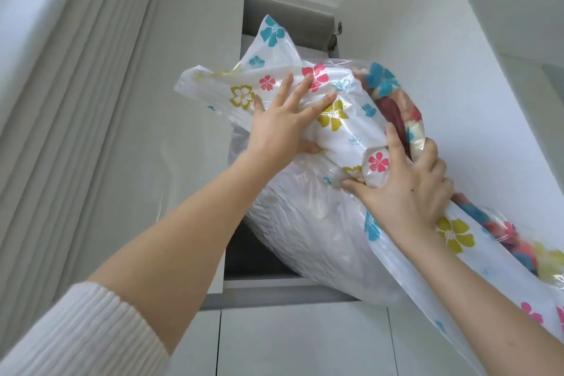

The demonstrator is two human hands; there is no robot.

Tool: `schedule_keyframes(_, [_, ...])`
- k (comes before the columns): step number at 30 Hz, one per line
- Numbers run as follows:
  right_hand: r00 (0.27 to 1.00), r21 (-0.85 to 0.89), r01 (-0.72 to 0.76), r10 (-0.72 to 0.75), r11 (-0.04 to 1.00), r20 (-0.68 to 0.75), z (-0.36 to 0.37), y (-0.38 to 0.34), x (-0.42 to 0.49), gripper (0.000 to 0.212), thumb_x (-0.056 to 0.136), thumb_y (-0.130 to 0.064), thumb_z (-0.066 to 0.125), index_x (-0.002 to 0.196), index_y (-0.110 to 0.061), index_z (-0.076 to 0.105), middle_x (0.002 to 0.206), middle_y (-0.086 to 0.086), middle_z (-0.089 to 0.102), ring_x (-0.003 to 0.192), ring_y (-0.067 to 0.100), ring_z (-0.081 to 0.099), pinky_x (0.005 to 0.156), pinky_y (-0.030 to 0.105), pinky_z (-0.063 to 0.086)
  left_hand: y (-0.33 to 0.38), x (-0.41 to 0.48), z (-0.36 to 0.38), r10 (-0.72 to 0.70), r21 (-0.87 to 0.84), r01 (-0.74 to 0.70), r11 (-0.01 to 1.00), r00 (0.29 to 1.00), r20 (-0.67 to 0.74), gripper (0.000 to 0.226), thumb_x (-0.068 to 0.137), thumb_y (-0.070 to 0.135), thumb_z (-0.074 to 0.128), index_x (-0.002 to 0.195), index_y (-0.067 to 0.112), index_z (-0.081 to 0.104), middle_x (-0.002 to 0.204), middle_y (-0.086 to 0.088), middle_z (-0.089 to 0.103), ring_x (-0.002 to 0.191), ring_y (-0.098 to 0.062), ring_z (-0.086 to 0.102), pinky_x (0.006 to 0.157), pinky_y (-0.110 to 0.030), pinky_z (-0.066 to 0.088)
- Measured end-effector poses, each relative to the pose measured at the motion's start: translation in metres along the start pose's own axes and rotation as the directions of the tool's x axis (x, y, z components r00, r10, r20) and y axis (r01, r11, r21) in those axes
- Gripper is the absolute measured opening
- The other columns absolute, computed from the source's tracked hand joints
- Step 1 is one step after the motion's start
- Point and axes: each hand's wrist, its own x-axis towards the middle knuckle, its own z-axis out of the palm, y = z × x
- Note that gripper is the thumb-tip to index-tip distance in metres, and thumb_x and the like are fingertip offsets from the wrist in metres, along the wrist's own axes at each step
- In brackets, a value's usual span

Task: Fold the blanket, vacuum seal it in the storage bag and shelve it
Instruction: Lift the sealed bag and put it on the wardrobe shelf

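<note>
Nearest, a ribbed white knit sleeve [79,333] covers the person's left upper forearm, and both bare arms reach up toward a clear plastic storage bag printed with pink, blue and olive flowers [308,223]. The left hand [279,128] lies flat against the bag's upper left face, fingers straight and spread, thumb tucked under against the plastic. The right hand [406,186] sits lower on the bag's right side, its fingers curled into a bunched fold of plastic and its thumb stretched left along the bag. Inside the bag, beside the right hand's fingers, shows a folded blanket in red, blue and cream patches [396,107]. The bag is tilted, its bulk partly inside the open upper compartment of a white cupboard [262,256], its loose flowered tail hanging down to the right past the right wrist. Beyond the bag, a metal hinge [335,36] sits at the compartment's upper right corner. Left of the bag hangs a pale pleated curtain [79,70].
</note>
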Motion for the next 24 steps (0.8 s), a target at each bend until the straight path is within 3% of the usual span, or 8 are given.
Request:
schedule_keyframes(3, [0.998, 0.054, -0.046, 0.048, 0.997, -0.044, 0.000, 0.010, -0.006, 0.101, 0.055, -0.079, 0.062, 0.141, -0.034, 0.035, 0.127, 0.021, 0.040, 0.097, 0.040, 0.049, 0.077, 0.045, 0.042, 0.022, -0.001, 0.006, -0.141, -0.038, 0.141, 0.989, 0.990, 0.003, 0.088, 0.083, 0.051, 0.057, 0.139, 0.057, -0.010, 0.155, -0.005, -0.023, 0.139, -0.042, -0.020, 0.106, -0.069, 0.016])
schedule_keyframes(7, [0.967, 0.200, -0.229, 0.246, 0.953, -0.064, -0.010, 0.023, -0.025, 0.090, 0.059, -0.072, 0.068, 0.137, -0.039, 0.039, 0.126, 0.015, 0.041, 0.103, 0.040, 0.051, 0.082, 0.046, 0.042, 0.033, 0.014, 0.013, 0.103, -0.372, -0.080, 0.925, 0.994, 0.042, 0.088, 0.082, 0.032, 0.068, 0.141, 0.056, 0.007, 0.155, -0.004, -0.022, 0.137, -0.044, -0.024, 0.103, -0.071, 0.019])
schedule_keyframes(12, [0.921, 0.277, -0.324, 0.369, 0.904, -0.127, 0.001, -0.006, -0.028, 0.074, 0.068, -0.054, 0.076, 0.135, -0.039, 0.046, 0.125, 0.015, 0.041, 0.108, 0.038, 0.045, 0.081, 0.041, 0.038, 0.016, 0.039, 0.020, 0.195, -0.441, -0.160, 0.883, 0.980, 0.035, 0.088, 0.081, 0.027, 0.072, 0.143, 0.051, 0.014, 0.157, -0.002, -0.013, 0.141, -0.039, -0.016, 0.109, -0.062, 0.016])
schedule_keyframes(15, [0.946, 0.252, -0.247, 0.289, 0.936, -0.148, 0.017, -0.032, -0.010, 0.072, 0.068, -0.057, 0.074, 0.133, -0.038, 0.048, 0.120, 0.015, 0.042, 0.105, 0.037, 0.044, 0.070, 0.035, 0.029, -0.012, 0.041, 0.033, 0.063, -0.444, -0.029, 0.896, 0.996, 0.062, 0.082, 0.087, 0.024, 0.066, 0.143, 0.052, 0.013, 0.158, -0.001, -0.006, 0.144, -0.034, -0.008, 0.113, -0.051, 0.017])
schedule_keyframes(20, [0.999, 0.097, -0.020, 0.024, 0.995, -0.047, 0.054, -0.069, 0.015, 0.076, 0.068, -0.067, 0.067, 0.135, -0.037, 0.046, 0.119, 0.014, 0.044, 0.097, 0.033, 0.046, 0.069, 0.034, 0.029, -0.064, 0.018, 0.059, -0.224, -0.302, 0.257, 0.918, 0.964, 0.140, 0.077, 0.089, 0.023, 0.059, 0.141, 0.055, 0.012, 0.158, -0.004, 0.008, 0.143, -0.037, 0.009, 0.107, -0.050, 0.032])
schedule_keyframes(24, [0.998, 0.040, 0.058, -0.058, 0.998, -0.002, 0.082, -0.058, 0.005, 0.072, 0.070, -0.060, 0.070, 0.135, -0.035, 0.049, 0.119, 0.017, 0.046, 0.092, 0.035, 0.047, 0.068, 0.035, 0.030, -0.066, -0.002, 0.061, -0.265, -0.254, 0.329, 0.910, 0.930, 0.253, 0.061, 0.092, 0.035, 0.048, 0.143, 0.050, 0.018, 0.157, -0.006, 0.007, 0.142, -0.038, 0.007, 0.108, -0.053, 0.029])
